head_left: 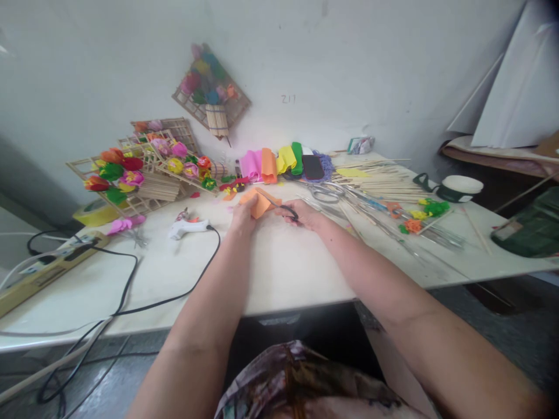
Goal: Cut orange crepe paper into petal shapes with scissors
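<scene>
Over the middle of the white table, my left hand [245,214] grips a piece of orange crepe paper [261,205] between thumb and fingers. My right hand [303,214] is closed around the dark handles of a pair of scissors [288,210]. The scissor blades point left and lie against the paper's right part; whether they are cutting into it I cannot tell. Rolls of crepe paper stand just behind my hands, among them an orange roll [269,165] and a pink roll [251,165].
A white glue gun [188,228] lies left of my left arm, its black cord trailing to a power strip [52,265]. Bamboo lattices with paper flowers [126,174] lean at the back left. Thin sticks [384,180], wires and a phone [313,167] lie at the back and right.
</scene>
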A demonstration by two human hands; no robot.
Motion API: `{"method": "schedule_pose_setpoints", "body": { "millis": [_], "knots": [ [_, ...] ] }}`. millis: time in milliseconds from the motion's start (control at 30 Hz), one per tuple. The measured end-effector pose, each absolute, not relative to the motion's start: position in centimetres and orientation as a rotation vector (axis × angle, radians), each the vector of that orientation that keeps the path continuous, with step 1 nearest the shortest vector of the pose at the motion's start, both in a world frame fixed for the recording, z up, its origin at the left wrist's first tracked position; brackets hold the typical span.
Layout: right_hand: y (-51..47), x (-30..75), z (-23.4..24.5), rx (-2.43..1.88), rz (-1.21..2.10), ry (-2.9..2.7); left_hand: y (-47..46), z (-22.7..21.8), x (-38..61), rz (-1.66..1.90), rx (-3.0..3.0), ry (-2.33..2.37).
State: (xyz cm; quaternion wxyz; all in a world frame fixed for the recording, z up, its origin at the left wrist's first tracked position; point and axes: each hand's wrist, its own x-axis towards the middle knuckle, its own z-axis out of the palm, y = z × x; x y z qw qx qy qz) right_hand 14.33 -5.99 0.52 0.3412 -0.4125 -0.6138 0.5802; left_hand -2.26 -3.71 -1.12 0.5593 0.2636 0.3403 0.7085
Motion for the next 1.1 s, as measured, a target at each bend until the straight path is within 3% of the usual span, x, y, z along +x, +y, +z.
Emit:
{"method": "schedule_pose_setpoints", "body": {
  "millis": [1100],
  "knots": [
    [-5.97,14.45,0.57,-1.051,1.528,-1.624,-4.26,-0.92,-1.67,1.609,0.705,0.786]
  ]
}}
